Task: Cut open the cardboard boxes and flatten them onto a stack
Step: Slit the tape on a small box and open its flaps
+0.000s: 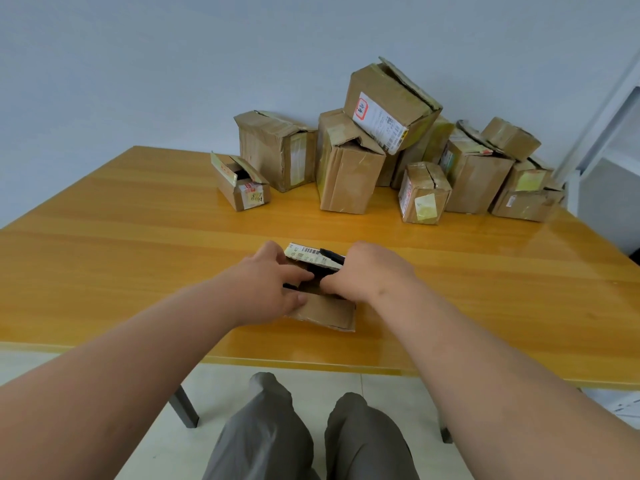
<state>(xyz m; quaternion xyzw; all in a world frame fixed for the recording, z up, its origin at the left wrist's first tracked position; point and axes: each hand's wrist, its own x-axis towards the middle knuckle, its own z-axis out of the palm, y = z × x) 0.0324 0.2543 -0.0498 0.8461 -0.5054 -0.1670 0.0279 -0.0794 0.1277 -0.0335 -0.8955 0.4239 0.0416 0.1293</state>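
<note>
Both hands are on the small brown cardboard box (pixel 323 311) near the yellow wooden bench's (pixel 138 244) front edge, left hand (pixel 268 284) steadying it with curled fingers, right hand (pixel 367 271) gripping a black cutter (pixel 331 255), probably to slice it open.

Lighting: bright, even, soft daylight-type. Glare: pale sheen on table (pixel 519 271) top, strongest at right and far edge, beneath the pile of boxes (pixel 381 150). Shadows: faint, soft, short beside boxes. Focus: centre reasonably sharp; label print unreadable. Distortion: wide-angle, table edges bow, forearms stretched at lower corners. Slight softness overall.
</note>
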